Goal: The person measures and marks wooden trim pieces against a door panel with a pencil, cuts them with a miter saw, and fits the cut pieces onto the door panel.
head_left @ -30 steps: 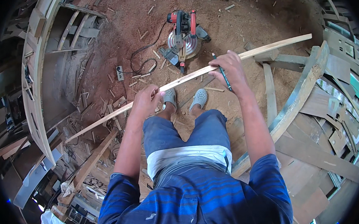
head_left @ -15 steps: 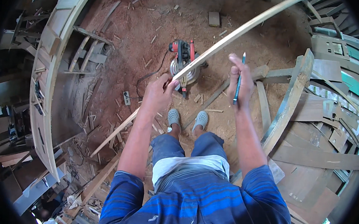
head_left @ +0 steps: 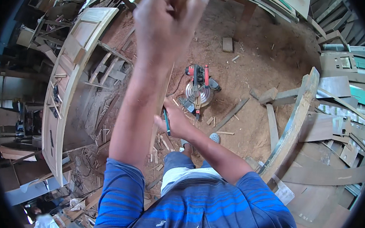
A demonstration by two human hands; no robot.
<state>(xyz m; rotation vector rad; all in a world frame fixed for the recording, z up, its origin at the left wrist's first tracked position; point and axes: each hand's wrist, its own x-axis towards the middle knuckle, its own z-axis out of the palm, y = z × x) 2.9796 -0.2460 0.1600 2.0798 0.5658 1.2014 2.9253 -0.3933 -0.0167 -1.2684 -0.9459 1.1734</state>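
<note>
My left hand [head_left: 167, 19] is raised at the top of the view, its fingers curled round a long, thin wooden strip. Most of the wooden strip [head_left: 153, 139] runs down behind my left forearm, so only parts of its edge show. Lower down, my right hand [head_left: 178, 121] is beside the strip. It holds a dark green pencil [head_left: 166, 122] against the palm; the thumb side is blurred, and the forearm's edge is close to the fingertips. Whether these fingers also touch the strip cannot be made out.
A red and black mitre saw [head_left: 198, 88] stands on the dusty floor ahead, among wood offcuts. On the left is a long panelled wooden door [head_left: 76, 103] with sticks on it. To the right lie a thick plank [head_left: 292, 125] and stacked boards [head_left: 316, 176]. A small block [head_left: 227, 44] lies further off.
My left hand has risen, swinging the strip from a diagonal to nearly upright. My right hand, still with the pencil, has crossed left and down to the strip. The view has shifted.
</note>
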